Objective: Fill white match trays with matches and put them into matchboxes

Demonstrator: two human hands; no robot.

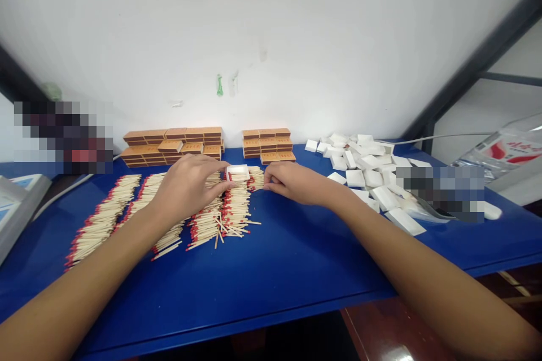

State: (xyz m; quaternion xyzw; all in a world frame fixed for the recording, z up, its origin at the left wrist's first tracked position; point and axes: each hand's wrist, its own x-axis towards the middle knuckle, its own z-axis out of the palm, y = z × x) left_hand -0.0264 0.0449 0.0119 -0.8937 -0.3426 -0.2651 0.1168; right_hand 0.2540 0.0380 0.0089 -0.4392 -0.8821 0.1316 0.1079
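Between the thumb and fingers of my left hand (pixel 188 183) is a small white matchbox tray (pixel 238 172), tilted above the matches. My right hand (pixel 292 181) is closed, its fingertips at the plain ends of a small bunch of matches (pixel 256 178). Whether any match sits inside those fingers is hidden. Under and beside the tray lies a row of red-headed matches (pixel 237 206), with a few loose ones strewn at its near end. More rows of matches (pixel 104 220) spread to the left, partly covered by my left hand and forearm.
Orange-brown matchboxes stand against the wall in a left stack (pixel 173 144) and a smaller right stack (pixel 267 144). Many white trays (pixel 366 166) are heaped on the right of the blue table (pixel 271 293). A clear plastic bag (pixel 503 149) lies far right; a grey-white object (pixel 21 203) is far left.
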